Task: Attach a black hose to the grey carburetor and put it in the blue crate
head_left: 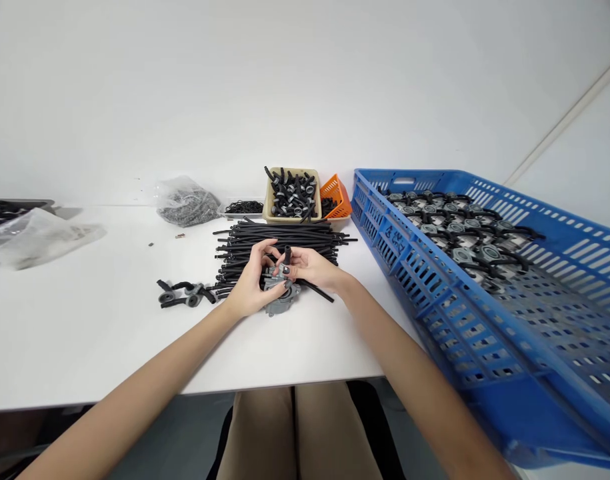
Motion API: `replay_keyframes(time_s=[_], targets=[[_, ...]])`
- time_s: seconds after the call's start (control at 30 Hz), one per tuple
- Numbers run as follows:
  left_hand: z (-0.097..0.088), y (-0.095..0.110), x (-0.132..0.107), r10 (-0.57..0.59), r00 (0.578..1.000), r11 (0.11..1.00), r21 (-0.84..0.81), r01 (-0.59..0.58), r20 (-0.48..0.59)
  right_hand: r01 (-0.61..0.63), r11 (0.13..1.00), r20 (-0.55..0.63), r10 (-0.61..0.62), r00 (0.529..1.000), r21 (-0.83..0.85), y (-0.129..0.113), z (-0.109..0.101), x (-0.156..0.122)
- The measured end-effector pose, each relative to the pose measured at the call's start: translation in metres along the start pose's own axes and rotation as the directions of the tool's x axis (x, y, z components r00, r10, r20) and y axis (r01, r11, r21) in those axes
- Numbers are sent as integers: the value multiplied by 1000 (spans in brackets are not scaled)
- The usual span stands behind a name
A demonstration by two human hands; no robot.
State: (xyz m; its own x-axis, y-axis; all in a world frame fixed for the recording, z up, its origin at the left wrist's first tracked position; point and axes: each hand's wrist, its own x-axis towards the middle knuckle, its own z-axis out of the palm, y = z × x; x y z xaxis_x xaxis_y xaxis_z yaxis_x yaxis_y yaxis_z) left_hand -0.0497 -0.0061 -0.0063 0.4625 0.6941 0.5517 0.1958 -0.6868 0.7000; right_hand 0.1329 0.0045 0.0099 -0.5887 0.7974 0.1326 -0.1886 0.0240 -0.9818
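A grey metal carburetor [279, 305] is held just above the white table, in front of a pile of black hoses. My left hand [249, 287] is closed around its left side, thumb across the front. My right hand [307, 265] has its fingers pinched at the upper right of the body, by a short upright black rubber hose [287, 253]. Another black hose [317, 291] sticks out to the lower right from the carburetor. The fingers partly cover the body, so the exact contact of the right fingertips is hard to see.
Behind my hands lie many black hoses [279, 233]. At left are loose hose-and-cap pieces [187, 293]. A cream bin [267, 213], an orange basket [341, 193] and a bag of small parts [187, 203] stand along the wall. A blue crate [409, 267] of carburetors fills the right.
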Motion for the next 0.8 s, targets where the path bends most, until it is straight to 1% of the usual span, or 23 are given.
replay_keyframes(time_s=[0.17,0.3,0.4,0.5,0.67,0.8], targets=[[0,2,1,-5,1000,1000,17,5,-11,20,1000,44,-19,999,-22,0,0,0],[0,1,1,13,999,1000,0,-13,-29,62,995,-3,-62,998,-72,0,3,0],[-1,0,1,45,998,999,9,-45,-40,59,995,-1,-59,998,-86,0,5,0],[-1,1,0,48,998,998,29,-47,-41,45,996,11,-44,999,-77,-1,5,-1],[-1,3,1,48,998,998,54,-46,-41,28,998,78,-24,997,-52,-1,-1,-1],[-2,3,1,58,998,998,32,-57,-38,50,994,66,-44,997,-96,-2,-1,-2]])
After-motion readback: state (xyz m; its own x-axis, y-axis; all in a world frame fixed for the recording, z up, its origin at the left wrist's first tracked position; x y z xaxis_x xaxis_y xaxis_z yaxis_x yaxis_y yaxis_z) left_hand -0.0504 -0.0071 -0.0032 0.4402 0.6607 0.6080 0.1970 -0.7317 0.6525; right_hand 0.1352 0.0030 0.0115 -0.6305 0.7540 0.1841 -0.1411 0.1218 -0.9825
